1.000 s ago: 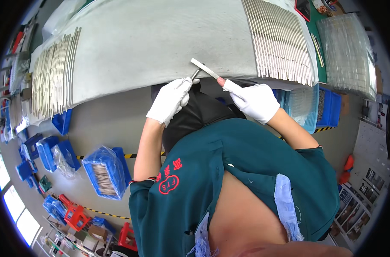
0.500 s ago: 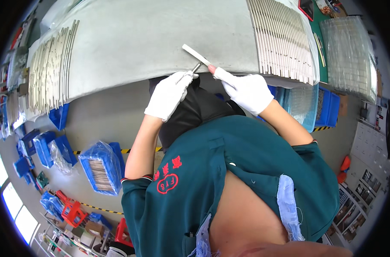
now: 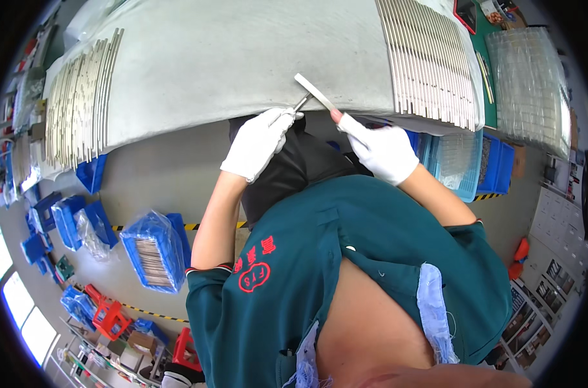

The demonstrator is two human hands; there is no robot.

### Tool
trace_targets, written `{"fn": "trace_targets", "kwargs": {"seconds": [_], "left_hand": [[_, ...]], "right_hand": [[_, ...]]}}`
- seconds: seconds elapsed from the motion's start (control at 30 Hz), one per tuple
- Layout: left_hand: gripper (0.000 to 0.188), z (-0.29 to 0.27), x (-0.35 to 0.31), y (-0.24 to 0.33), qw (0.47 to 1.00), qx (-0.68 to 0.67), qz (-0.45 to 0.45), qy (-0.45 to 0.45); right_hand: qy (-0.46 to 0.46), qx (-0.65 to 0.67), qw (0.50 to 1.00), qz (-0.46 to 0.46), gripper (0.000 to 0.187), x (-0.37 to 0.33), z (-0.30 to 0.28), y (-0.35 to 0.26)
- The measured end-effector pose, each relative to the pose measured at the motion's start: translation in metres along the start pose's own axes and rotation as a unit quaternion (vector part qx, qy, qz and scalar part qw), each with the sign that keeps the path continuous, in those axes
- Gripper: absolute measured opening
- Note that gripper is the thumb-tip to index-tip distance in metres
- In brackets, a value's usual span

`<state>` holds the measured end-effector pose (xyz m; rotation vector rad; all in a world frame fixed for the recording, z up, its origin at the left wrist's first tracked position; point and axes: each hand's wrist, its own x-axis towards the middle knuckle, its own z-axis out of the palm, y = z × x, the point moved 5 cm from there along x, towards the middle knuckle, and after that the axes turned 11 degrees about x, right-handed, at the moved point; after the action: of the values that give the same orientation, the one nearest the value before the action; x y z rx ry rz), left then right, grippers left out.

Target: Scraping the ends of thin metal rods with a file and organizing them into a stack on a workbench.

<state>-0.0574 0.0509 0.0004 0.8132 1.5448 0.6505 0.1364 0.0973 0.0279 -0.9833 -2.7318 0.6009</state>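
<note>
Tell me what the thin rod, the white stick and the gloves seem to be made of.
Thin rod: probably metal, smooth; it is grey and glints.
White stick: matte and straight-edged, perhaps stone or plastic; the look leaves it open.
Gloves: likely soft, matte fabric, going by their creases.

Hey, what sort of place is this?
Probably a factory workshop: rows of slim metal rods lie on a covered workbench, and blue plastic bins stand near black-and-yellow floor tape.
</note>
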Motion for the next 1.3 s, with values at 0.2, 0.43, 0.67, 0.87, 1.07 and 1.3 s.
{"fn": "trace_targets", "kwargs": {"seconds": [0.2, 0.43, 0.67, 0.87, 1.07, 1.3], "left_hand": [[0.024, 0.001, 0.000, 0.001, 1.000, 0.018, 0.013, -0.002], [0.023, -0.001, 0.000, 0.004, 1.000, 0.015, -0.007, -0.008], [0.024, -0.003, 0.001, 0.005, 0.990, 0.128, 0.057, 0.013], [0.024, -0.004, 0.001, 0.004, 0.991, 0.128, 0.041, 0.009], [0.024, 0.000, 0.001, 0.007, 0.991, 0.107, 0.074, 0.016], [0.025, -0.001, -0.003, 0.005, 0.998, 0.002, -0.028, -0.052]], "right_hand": [[0.047, -0.035, 0.998, -0.026, 0.050, 0.011, 0.000, 0.002], [0.020, -0.052, 0.997, -0.055, 0.049, -0.005, -0.006, -0.002], [-0.008, -0.049, 0.999, -0.015, 0.048, 0.014, 0.000, -0.005], [-0.037, -0.061, 0.997, -0.020, 0.052, 0.001, -0.003, -0.001], [-0.023, -0.045, 0.999, 0.017, 0.051, 0.017, 0.001, -0.002], [0.040, -0.079, 0.996, -0.020, 0.053, -0.013, -0.007, 0.013]]}}
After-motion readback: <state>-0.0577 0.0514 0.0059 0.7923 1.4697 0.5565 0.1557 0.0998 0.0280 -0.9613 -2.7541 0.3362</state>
